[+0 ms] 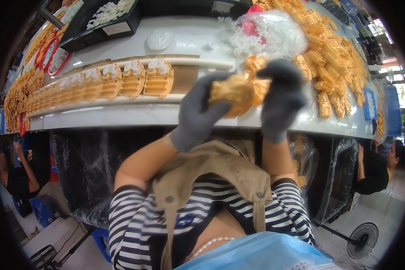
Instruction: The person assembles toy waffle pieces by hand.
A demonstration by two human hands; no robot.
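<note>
My left hand [195,114], in a grey glove, is closed around a yellow-orange plastic part [231,92] above the table's front edge. Beside it, my right hand [281,101] is raised, gloved the same way. Motion smears its fingers, and whether it holds anything cannot be made out. Behind and between the hands lie more orange parts [255,63]. To the left runs a row of orange ribbed housings [159,83] standing between two white rails; the nearer ones carry clear round plastic pieces [159,65] on their far ends.
A big heap of orange parts [333,67] covers the right of the table. Near it sits a clear bag [283,33] with small white pieces around. Black bin [126,29] and clear round dish [159,39] stand at the back. Co-workers [375,168] sit at both sides.
</note>
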